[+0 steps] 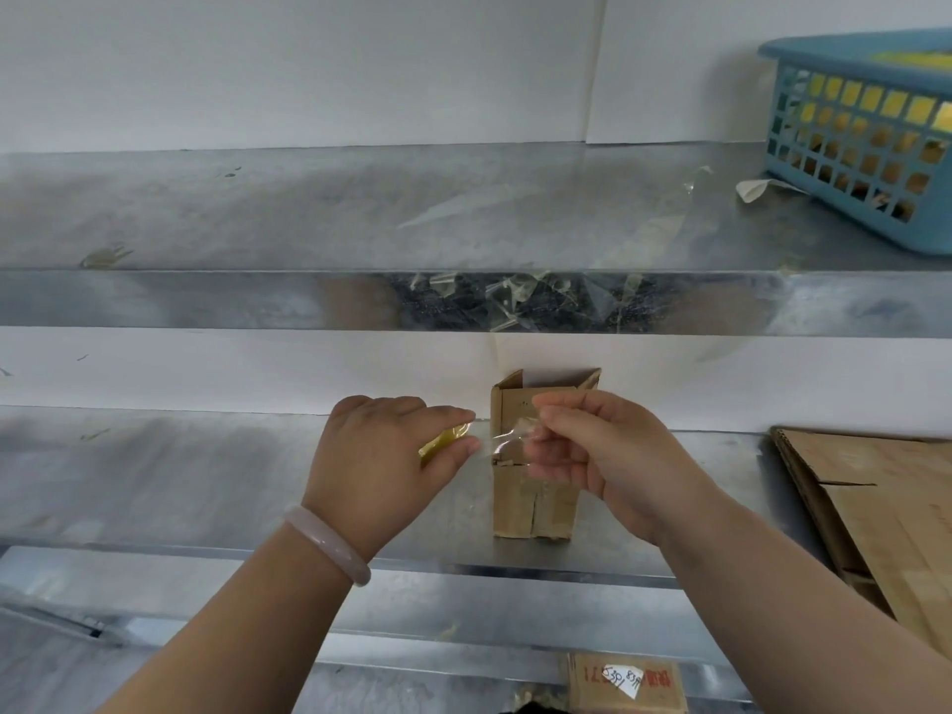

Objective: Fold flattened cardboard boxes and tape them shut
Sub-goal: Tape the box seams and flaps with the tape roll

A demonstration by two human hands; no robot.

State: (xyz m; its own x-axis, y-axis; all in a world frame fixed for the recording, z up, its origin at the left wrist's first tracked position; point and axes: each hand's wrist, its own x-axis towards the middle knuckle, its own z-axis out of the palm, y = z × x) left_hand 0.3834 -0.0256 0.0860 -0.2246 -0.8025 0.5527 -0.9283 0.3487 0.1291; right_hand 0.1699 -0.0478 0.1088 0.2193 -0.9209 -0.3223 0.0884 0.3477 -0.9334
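A small brown cardboard box (536, 507) stands upright on the lower metal shelf (154, 481), its top flaps open. In front of it my left hand (381, 466) grips a yellowish roll of clear tape (443, 443). My right hand (602, 450) pinches the free end of the tape. A short strip of clear tape (502, 440) is stretched between the two hands, level with the box's upper half. My right hand hides part of the box's front.
Flattened cardboard sheets (876, 517) lie at the right on the lower shelf. A blue plastic basket (865, 136) stands at the right of the upper shelf (309, 208), with scraps of clear tape (515, 296) stuck along that shelf's front edge. Another labelled box (626, 682) sits below.
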